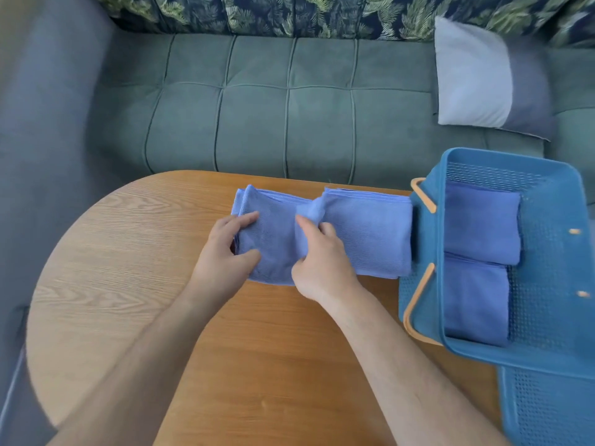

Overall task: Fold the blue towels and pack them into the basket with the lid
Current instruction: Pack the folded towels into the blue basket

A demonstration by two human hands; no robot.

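Here left hand (225,252) and right hand (322,265) grip towel (370,233), edge beside basket (553,252).

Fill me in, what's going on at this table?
A person is folding a blue towel on the wooden table. The left hand grips its left end, the right hand pinches its middle. More folded blue cloth lies against the basket; same towel or not, unclear. Two folded towels already lie in the open basket, lid off beside it.

The oval wooden tabletop (128,284) carried folded blue towels (370,233), just beside a blue basket (553,268) and its lid (547,413).
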